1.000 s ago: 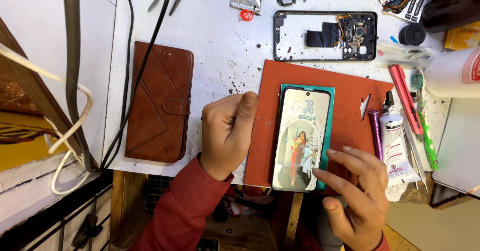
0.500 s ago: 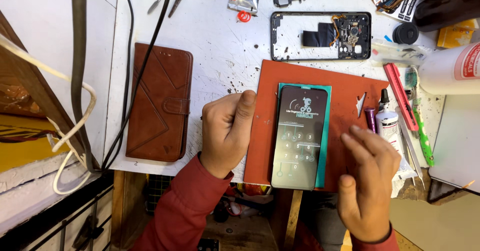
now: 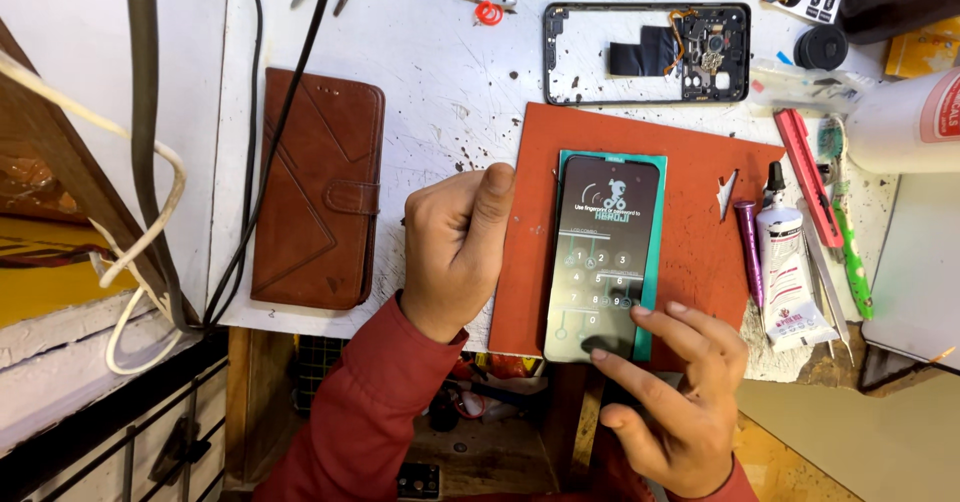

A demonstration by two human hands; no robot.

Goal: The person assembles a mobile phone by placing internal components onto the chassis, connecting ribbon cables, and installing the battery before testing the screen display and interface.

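Head view: right hand (image 3: pixel 672 397) open-fingered taps phone (image 3: pixel 603 257); white tube (image 3: pixel 787 277) lies right.

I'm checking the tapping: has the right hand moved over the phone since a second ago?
Yes. The right hand has shifted left, and its fingertips now touch the lower screen of the phone on the red mat.

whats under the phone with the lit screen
The black smartphone lies on a teal rectangular frame whose edges show around it, and that lies on a red-orange mat on the white worktable. Whatever sits directly beneath the phone is covered.
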